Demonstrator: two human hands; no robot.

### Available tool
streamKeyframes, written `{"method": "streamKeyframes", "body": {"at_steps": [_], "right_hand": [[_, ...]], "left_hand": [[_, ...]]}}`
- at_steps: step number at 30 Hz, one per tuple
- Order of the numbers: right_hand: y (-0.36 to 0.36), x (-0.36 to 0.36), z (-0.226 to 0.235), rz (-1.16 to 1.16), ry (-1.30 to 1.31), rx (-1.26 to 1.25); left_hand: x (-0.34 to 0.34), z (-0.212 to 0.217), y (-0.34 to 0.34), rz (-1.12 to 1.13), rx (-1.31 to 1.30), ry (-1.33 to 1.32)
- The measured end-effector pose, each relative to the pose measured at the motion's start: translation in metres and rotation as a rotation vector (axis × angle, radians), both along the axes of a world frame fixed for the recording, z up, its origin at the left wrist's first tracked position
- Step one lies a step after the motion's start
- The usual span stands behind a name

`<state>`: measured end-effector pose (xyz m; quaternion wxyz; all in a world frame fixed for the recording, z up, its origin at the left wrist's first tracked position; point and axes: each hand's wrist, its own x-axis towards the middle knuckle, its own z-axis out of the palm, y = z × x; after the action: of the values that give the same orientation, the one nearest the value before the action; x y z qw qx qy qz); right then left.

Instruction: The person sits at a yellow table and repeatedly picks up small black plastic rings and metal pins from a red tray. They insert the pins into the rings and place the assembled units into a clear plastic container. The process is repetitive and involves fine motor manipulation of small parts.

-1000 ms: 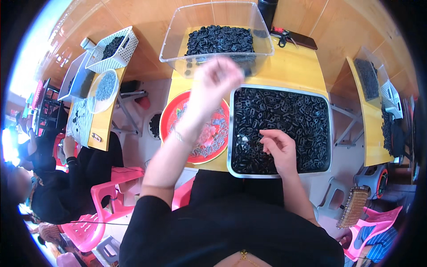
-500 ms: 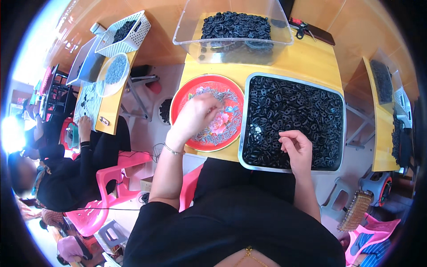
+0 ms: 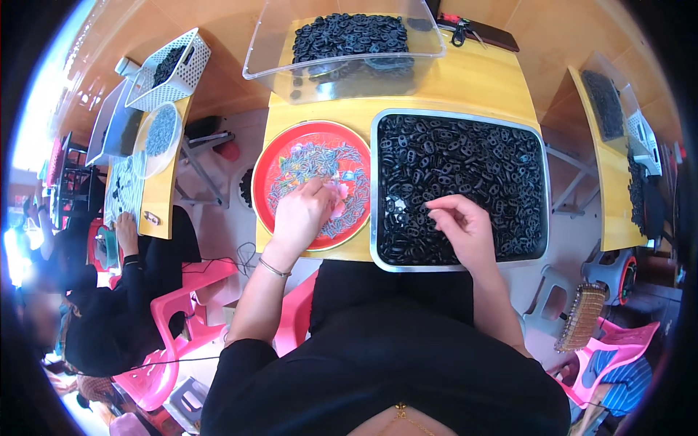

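Note:
My left hand (image 3: pixel 304 215) lies in a round red tray (image 3: pixel 270 161) strewn with small grey metal parts, its fingers bent down among them with something pink at the fingertips. What it grips is hidden. My right hand (image 3: pixel 462 229) hovers over the near part of a metal tray (image 3: pixel 372 190) full of black plastic pieces (image 3: pixel 480 163). Its thumb and forefinger are pinched on one black piece. Both trays sit side by side on a yellow table (image 3: pixel 472 80).
A clear plastic bin (image 3: pixel 267 52) with more black pieces stands at the table's far edge, a dark case (image 3: pixel 486 30) beside it. At the left, another person (image 3: pixel 109 305) in black works at a second yellow table with a white basket (image 3: pixel 187 67). Pink chairs (image 3: pixel 174 327) stand below.
My left hand came down from the clear bin to the red tray and settled among the grey parts. My right hand stayed over the metal tray, shifting only slightly.

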<state>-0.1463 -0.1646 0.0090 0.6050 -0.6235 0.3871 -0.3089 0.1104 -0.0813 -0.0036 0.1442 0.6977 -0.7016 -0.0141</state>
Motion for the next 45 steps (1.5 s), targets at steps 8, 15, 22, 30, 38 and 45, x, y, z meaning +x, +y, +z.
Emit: {"method": "streamKeyframes", "body": {"at_steps": [8, 15, 22, 30, 38, 45], "right_hand": [[-0.003, 0.027, -0.003, 0.286, 0.602, -0.731], [-0.005, 0.045, -0.003, 0.406, 0.731, -0.818], [-0.004, 0.046, -0.005, 0.434, 0.709, -0.717], [-0.012, 0.041, -0.001, 0.408, 0.649, -0.687], [-0.010, 0.051, -0.007, 0.421, 0.704, -0.778], [-0.014, 0.052, -0.005, 0.468, 0.769, -0.771]], "left_hand": [[-0.014, 0.007, -0.006, 0.173, -0.039, 0.706], [-0.033, 0.001, -0.001, 0.170, -0.053, 1.152], [-0.039, 0.010, 0.001, 0.125, 0.019, 1.439], [-0.040, 0.009, 0.001, 0.135, 0.003, 1.593], [-0.042, 0.008, 0.004, 0.133, -0.039, 1.573], [-0.040, 0.003, 0.006, 0.131, -0.063, 1.641]]}}
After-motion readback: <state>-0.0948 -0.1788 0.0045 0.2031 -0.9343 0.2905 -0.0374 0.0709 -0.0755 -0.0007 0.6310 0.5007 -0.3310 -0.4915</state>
